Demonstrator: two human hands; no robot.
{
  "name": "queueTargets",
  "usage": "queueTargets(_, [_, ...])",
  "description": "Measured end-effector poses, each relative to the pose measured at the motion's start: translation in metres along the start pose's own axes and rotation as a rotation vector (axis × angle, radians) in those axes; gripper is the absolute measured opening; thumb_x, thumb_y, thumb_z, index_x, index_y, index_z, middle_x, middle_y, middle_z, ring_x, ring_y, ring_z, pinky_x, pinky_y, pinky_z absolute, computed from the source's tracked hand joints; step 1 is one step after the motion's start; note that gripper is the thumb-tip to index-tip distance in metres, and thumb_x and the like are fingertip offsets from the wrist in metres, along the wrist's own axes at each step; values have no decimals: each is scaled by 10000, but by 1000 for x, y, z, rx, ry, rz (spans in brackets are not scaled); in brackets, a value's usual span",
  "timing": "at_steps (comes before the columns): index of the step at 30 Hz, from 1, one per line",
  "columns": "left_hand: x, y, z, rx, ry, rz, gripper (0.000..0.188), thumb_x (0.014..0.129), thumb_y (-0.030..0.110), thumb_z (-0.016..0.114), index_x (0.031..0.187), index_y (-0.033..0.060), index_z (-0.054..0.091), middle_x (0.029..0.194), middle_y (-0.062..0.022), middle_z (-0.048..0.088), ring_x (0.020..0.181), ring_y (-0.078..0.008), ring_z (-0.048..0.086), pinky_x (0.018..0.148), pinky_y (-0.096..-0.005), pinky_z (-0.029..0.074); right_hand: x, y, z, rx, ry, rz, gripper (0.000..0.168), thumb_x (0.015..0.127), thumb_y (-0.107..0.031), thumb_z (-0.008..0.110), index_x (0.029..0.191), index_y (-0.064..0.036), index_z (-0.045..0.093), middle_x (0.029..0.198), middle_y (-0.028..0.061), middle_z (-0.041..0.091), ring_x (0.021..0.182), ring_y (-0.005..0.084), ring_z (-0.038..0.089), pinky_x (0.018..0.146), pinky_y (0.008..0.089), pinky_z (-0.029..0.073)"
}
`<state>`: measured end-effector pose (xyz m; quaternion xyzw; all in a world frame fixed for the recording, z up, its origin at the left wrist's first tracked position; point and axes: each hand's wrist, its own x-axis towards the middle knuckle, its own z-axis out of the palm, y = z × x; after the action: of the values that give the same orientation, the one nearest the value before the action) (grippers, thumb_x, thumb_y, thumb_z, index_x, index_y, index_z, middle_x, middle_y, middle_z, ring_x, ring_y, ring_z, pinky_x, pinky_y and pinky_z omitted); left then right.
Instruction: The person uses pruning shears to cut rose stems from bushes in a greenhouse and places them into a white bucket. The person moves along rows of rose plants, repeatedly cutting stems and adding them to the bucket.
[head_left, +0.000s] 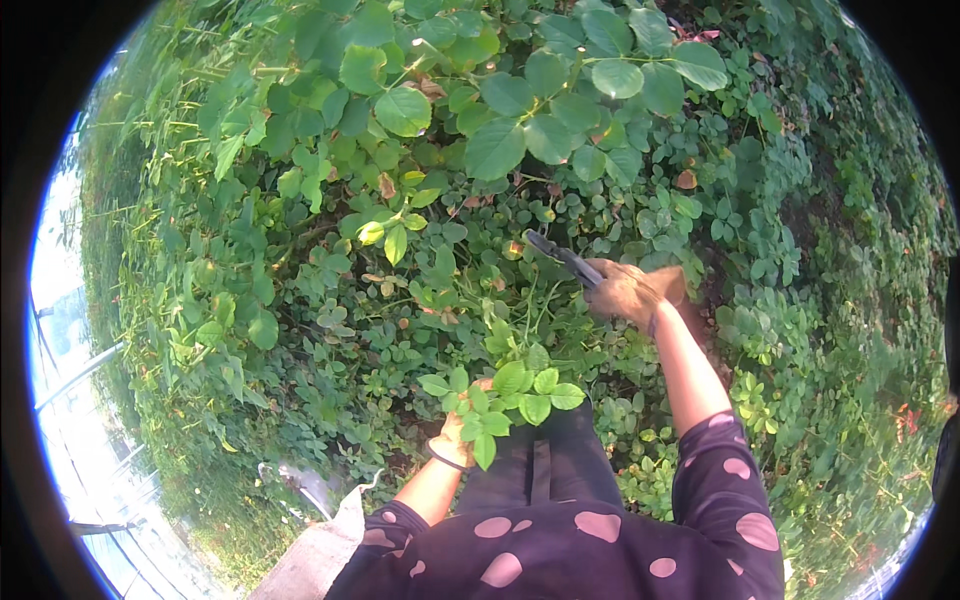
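My right hand (624, 294), in what looks like a brownish work glove, grips a pair of dark pruning shears (564, 259). The shears point up and left over low foliage, near a small reddish-yellow bud (514, 250). Whether their blades are spread cannot be made out. Low in front of my thighs, my left hand (452, 439) is closed around leafy green stems (517, 384), apparently rose stems. Their leaves hide most of its fingers. Up and left of the hands, a pale yellow-green rosebud (370, 233) stands on its stem among leaves.
Dense rose foliage (525, 112) surrounds me, with cut cane ends showing near the top. A narrow dark gap (709, 330) runs beside my right forearm. A light cloth or sheet (322, 551) lies by my left elbow. Greenhouse framing (79, 379) shows at far left.
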<state>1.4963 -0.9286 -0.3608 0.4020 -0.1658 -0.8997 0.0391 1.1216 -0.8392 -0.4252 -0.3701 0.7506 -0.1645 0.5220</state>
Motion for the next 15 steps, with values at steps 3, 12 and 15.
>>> queueTargets(3, [-2, -6, 6, 16, -73, 32, 744, 782, 300, 769, 1387, 4, 455, 1308, -111, 574, 1180, -221, 576, 914, -322, 533, 72, 28, 24, -1163, 22, -102, 244, 797, -222, 596, 972, -53, 598, 884, 81, 615, 846, 216, 614, 744, 370, 494])
queueTargets(12, [-8, -3, 7, -26, 185, -61, 705, 770, 370, 769, 1349, 58, 517, 1292, -70, 593, 1153, -186, 590, 904, -310, 520, 167, 97, -29, -3523, 1746, 108, 207, 731, -236, 668, 705, -82, 533, 723, 83, 532, 728, 234, 569, 668, 344, 479])
queueTargets(15, [-11, -9, 8, -46, 109, 3, 678, 791, 362, 748, 1350, 59, 511, 1314, -84, 580, 1175, -214, 581, 934, -342, 513, 205, 66, -52, -3148, 2881, 991, 220, 754, -240, 652, 718, -47, 551, 713, 115, 552, 693, 261, 583, 638, 359, 490])
